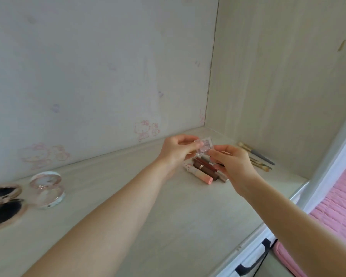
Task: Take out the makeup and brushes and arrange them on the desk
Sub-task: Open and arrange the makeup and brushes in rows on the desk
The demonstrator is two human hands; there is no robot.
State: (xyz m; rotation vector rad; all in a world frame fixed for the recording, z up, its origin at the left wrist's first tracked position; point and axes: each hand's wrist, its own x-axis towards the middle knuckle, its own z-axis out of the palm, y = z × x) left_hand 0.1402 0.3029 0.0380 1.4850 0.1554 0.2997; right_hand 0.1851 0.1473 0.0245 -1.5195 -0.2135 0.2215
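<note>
Above the pale wood-grain worktop (128, 196), near its back right corner, both hands pinch a small square clear-plastic palette (205, 145) with pink pans: the left hand (178, 150) closed on its left edge, the right hand (232, 160) closed on its lower right corner. Beneath them lie glossy tubes (203, 169), brown and peach, side by side. Slim brushes (256, 156) rest by the side wall. Far left sit two open round compacts (46, 188), one mirrored. Faded pink cartoon stickers mark the back panel (88, 76). A pink quilted bed (340, 206) shows at right.
</note>
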